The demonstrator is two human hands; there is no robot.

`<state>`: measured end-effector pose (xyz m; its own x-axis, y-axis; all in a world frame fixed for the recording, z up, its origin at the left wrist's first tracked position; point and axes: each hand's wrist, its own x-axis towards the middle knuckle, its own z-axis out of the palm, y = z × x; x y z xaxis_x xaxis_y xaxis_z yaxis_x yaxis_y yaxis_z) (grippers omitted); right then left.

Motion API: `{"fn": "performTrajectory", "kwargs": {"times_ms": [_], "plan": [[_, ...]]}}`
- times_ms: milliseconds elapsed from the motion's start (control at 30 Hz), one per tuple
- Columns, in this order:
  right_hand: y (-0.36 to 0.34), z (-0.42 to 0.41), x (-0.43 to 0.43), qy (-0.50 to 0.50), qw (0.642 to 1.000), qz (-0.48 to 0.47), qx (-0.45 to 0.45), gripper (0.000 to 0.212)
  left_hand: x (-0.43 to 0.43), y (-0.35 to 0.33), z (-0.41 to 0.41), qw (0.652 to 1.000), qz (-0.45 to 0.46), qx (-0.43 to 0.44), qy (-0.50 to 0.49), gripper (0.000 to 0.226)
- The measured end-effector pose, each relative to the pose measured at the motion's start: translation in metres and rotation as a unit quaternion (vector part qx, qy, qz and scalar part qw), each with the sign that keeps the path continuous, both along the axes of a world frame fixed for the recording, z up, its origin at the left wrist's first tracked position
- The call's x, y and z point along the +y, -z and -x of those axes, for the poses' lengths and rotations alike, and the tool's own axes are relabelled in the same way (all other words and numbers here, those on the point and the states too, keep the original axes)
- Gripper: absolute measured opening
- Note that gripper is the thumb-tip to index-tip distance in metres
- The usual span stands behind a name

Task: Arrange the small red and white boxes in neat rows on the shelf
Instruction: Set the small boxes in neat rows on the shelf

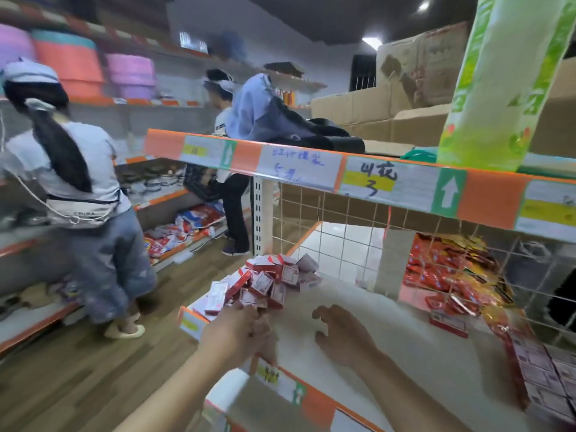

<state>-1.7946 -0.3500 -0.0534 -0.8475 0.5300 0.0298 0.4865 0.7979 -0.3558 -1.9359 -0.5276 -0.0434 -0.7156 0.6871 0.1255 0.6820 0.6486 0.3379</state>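
Writing first: the orange-and-white price strip [358,179] on the upper shelf edge carried handwritten characters in blue and black marker, too smeared to read, plus green tags with white up-arrows. The person at the far left wore a waist band that seemed to read "CHINA", though it was blurry.

The loose heap of small red and white boxes [271,282] sat on the white shelf [405,338] below that strip, toward its left end, tumbled every which way. Their labels were printed but too small to make out. A tidy stack of similar boxes [542,375] stood well right of the strip's middle, partly cut off by the frame edge, and one lone box [448,322] lay flat between heap and stack.

The left hand [237,332] was under the strip at the heap's near edge, fingers curled around what looked like one box, mostly hidden by the fingers. The right hand [343,335] hovered just beside it with fingers spread and holding nothing, close over bare shelf.

Behind the wire grid [343,244] below the strip lay red snack packets [442,269], brand unreadable. A green wrapped pack [505,73] stood above the strip, top cut off.
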Motion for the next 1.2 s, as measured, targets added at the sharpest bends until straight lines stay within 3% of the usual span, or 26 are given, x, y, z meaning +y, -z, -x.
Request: {"fn": "performTrajectory", "kwargs": {"times_ms": [200, 300, 400, 567, 667, 867, 1033, 1133, 1200], "plan": [[0.003, 0.061, 0.014, 0.028, 0.997, 0.017, 0.072, 0.053, -0.008, 0.010, 0.011, 0.999, -0.015, -0.003, 0.052, 0.061], [0.005, 0.085, 0.026, 0.027, 0.990, -0.017, 0.135, 0.049, -0.004, 0.010, 0.011, 0.999, 0.022, 0.012, 0.046, 0.039], [0.012, 0.108, 0.037, 0.023, 0.984, -0.029, 0.176, 0.043, 0.001, 0.012, 0.014, 0.998, 0.052, 0.023, 0.031, 0.034], [0.022, 0.131, 0.040, 0.030, 0.980, -0.042, 0.194, 0.049, 0.005, 0.013, 0.017, 0.997, 0.066, 0.026, 0.020, 0.030], [0.022, 0.134, 0.042, 0.025, 0.982, -0.022, 0.187, 0.054, 0.003, 0.008, 0.017, 0.998, 0.062, 0.008, 0.025, 0.042], [0.018, 0.131, 0.046, 0.015, 0.981, -0.013, 0.191, 0.050, 0.005, 0.002, 0.016, 0.997, 0.066, 0.000, 0.032, 0.040], [0.003, 0.099, 0.048, -0.011, 0.978, -0.020, 0.205, 0.045, 0.021, -0.006, 0.006, 0.998, 0.020, -0.030, 0.056, 0.043], [-0.011, 0.063, 0.052, -0.019, 0.985, -0.016, 0.169, 0.050, 0.038, -0.012, -0.006, 0.995, -0.020, -0.044, 0.087, 0.048], [-0.020, 0.035, 0.057, -0.015, 0.989, -0.008, 0.144, 0.040, 0.054, -0.013, -0.016, 0.992, -0.026, -0.048, 0.116, 0.051]]}}
